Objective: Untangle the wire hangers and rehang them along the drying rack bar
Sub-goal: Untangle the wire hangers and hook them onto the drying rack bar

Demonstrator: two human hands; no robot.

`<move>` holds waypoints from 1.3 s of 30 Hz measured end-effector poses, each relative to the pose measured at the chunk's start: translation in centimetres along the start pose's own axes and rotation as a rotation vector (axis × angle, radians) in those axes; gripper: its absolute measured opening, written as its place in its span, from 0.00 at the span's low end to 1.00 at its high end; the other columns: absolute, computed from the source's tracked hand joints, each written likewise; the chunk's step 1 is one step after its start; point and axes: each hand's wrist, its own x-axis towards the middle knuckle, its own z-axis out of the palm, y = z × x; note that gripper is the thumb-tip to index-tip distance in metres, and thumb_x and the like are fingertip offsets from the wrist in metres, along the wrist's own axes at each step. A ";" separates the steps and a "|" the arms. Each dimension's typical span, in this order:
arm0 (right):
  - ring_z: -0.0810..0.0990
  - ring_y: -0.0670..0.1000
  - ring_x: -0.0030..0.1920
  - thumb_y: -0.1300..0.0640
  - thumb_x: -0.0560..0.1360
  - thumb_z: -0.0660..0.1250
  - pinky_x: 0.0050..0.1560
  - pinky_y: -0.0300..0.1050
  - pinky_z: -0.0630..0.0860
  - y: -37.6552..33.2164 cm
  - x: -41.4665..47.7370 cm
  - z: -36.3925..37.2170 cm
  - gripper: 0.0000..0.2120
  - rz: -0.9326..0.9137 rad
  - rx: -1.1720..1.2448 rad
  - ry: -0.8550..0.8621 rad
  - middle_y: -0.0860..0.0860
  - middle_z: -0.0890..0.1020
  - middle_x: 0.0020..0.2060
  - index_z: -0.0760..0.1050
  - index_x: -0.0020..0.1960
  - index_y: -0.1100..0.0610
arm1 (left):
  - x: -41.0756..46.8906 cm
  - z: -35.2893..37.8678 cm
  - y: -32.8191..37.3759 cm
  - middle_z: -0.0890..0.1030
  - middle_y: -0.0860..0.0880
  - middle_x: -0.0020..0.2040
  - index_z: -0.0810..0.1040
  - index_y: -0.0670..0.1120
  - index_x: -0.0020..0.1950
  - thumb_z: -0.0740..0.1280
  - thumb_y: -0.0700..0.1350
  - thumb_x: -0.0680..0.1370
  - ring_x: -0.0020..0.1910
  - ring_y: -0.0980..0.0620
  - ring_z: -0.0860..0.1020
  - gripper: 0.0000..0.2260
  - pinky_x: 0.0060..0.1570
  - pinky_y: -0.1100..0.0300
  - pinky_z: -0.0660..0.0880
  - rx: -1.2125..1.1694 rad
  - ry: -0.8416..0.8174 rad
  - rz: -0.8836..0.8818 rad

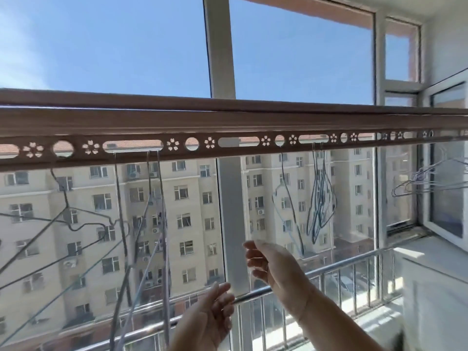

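Head view: left hand (211,314), right hand (271,268) raised below bar (228,122); grips loose, empty.

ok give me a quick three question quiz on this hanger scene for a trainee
1. True or false: the tangled bunch of blue hangers hangs from the rack bar to the right of the single blue hanger.
2. Which hand is higher in the view? A) left hand B) right hand
3. Fill in: the bunch's hooks sit in a long ___ cut in the bar.
Key: 1 true; 2 B; 3 slot
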 end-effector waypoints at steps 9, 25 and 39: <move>0.75 0.50 0.37 0.60 0.78 0.57 0.39 0.42 0.69 -0.4 -2.5 -9.5 0.12 0.136 -0.040 -0.006 0.53 0.79 0.37 0.78 0.51 0.64 | 0.8 7.3 -5.2 0.80 0.47 0.30 0.78 0.41 0.48 0.60 0.47 0.79 0.24 0.53 0.75 0.11 0.27 0.61 0.66 0.080 -0.015 0.009; 0.76 0.50 0.39 0.59 0.79 0.55 0.39 0.42 0.71 -7.0 -3.9 -23.4 0.13 0.159 -0.032 -0.082 0.53 0.79 0.38 0.78 0.51 0.62 | 1.9 18.7 -11.1 0.85 0.46 0.40 0.78 0.41 0.53 0.58 0.48 0.79 0.42 0.50 0.77 0.14 0.40 0.57 0.70 0.026 -0.024 0.177; 0.77 0.51 0.37 0.60 0.79 0.55 0.38 0.42 0.73 -8.4 2.9 -22.7 0.14 0.099 0.040 -0.120 0.55 0.79 0.38 0.77 0.52 0.65 | 5.2 19.3 -7.5 0.81 0.40 0.52 0.75 0.39 0.56 0.54 0.54 0.80 0.48 0.45 0.76 0.21 0.45 0.53 0.72 -0.068 0.037 0.226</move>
